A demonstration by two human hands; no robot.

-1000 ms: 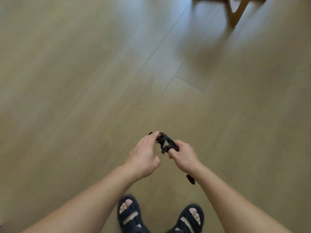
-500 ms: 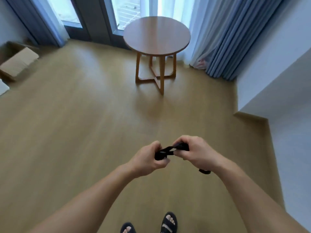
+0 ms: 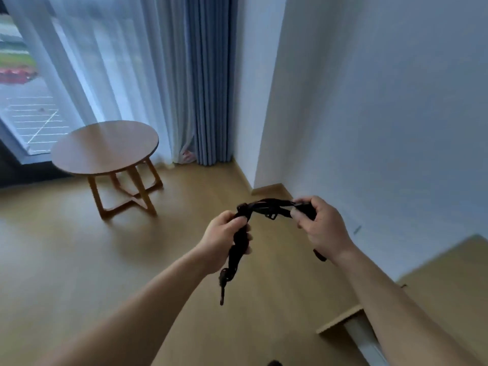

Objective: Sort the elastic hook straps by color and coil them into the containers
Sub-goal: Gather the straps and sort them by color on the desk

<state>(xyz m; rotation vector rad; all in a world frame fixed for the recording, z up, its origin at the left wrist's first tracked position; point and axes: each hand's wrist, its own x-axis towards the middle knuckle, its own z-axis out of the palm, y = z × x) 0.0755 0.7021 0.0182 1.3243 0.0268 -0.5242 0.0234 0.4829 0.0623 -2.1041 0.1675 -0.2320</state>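
Black hook strap point(image 3: 265, 207) — held in both hands, lower centre of frame.
Left hand point(image 3: 221, 240) fisted round one stretch, tail hanging below it; right hand point(image 3: 320, 228) pinching the other end. The free span runs left-right between the fists, equally near both. Open floor point(image 3: 79, 260) below and left — wall point(image 3: 383, 128) near on the right, round table point(image 3: 105, 146) well apart. No container in view.

One wide-angle view, worn on the head. It faces forward and slightly down. The left hand point(image 3: 223, 235) and right hand point(image 3: 323, 227) sit close, lower centre; table point(image 3: 105, 151) farther off at left, wall point(image 3: 383, 114) at right, floor point(image 3: 66, 260) below.
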